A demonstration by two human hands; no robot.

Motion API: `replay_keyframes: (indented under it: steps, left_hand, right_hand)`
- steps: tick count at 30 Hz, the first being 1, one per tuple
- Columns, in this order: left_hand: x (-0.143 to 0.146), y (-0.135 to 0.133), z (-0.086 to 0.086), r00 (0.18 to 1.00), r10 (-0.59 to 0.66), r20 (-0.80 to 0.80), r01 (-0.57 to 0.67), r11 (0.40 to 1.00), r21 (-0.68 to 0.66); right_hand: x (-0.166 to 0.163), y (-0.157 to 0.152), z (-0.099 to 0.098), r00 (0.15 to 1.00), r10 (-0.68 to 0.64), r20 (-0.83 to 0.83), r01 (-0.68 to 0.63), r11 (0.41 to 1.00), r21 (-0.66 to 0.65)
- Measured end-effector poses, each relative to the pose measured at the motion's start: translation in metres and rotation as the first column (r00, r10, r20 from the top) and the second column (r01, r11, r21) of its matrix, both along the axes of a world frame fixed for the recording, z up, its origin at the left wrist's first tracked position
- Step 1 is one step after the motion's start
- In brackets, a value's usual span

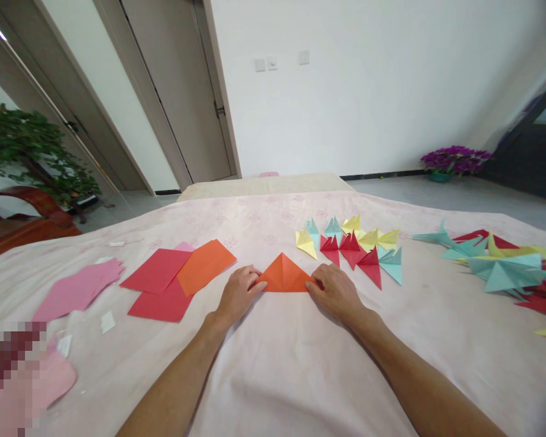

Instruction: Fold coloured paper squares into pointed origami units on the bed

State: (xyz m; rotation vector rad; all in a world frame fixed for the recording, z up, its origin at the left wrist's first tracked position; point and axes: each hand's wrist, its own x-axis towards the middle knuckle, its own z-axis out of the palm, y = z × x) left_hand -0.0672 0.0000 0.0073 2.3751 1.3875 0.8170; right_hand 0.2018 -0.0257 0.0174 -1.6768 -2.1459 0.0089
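An orange sheet of origami paper, folded into a triangle, lies on the cloth with its point facing away from me. Creases run across its face. My left hand pinches the left corner between thumb and fingers. At the right corner, my right hand grips the paper the same way. Just beyond the right hand stand several small folded paper birds in red, yellow and pale blue, among them a red paper bird. Left of my left hand lie an orange sheet and red sheets.
Pink paper sheets and small white scraps lie on the left of the cloth-covered table. A pile of folded paper cranes sits at the far right. A wooden chair stands beyond the left edge.
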Motion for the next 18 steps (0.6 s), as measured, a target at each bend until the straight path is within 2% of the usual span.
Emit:
replay_keyframes:
  steps: [3,6,7,9,11,13,18]
  left_hand:
    - [0.002,-0.002,-0.002,0.993,0.098,-0.071,-0.094,0.994,0.061]
    - [0.004,-0.004,-0.006,0.982,0.166,-0.088,-0.145,0.968,0.206]
    - [0.005,-0.005,-0.006,0.985,0.146,-0.091,-0.117,0.957,0.264]
    - [0.009,-0.009,-0.005,0.988,-0.003,-0.153,0.054,0.941,0.333]
    - [0.015,-0.014,-0.002,0.938,-0.221,-0.267,0.296,0.911,0.287]
    - [0.022,-0.019,0.001,0.873,-0.345,-0.343,0.423,0.887,0.184]
    - [0.024,-0.028,0.002,0.858,-0.308,-0.412,0.36,0.931,0.055]
  right_hand:
    - [-0.003,0.0,-0.001,0.997,-0.053,0.061,0.052,0.998,0.019]
    - [-0.005,0.0,-0.002,0.993,-0.078,0.085,0.076,0.997,0.034]
    - [-0.006,0.0,-0.002,0.993,-0.084,0.084,0.081,0.996,0.039]
    - [-0.007,0.0,-0.002,0.993,-0.091,0.08,0.087,0.995,0.05]
    - [-0.009,-0.001,-0.003,0.992,-0.097,0.078,0.093,0.994,0.061]
    - [-0.009,-0.001,-0.003,0.991,-0.104,0.079,0.098,0.993,0.073]
    - [-0.006,-0.001,-0.005,0.988,-0.12,0.102,0.11,0.989,0.099]
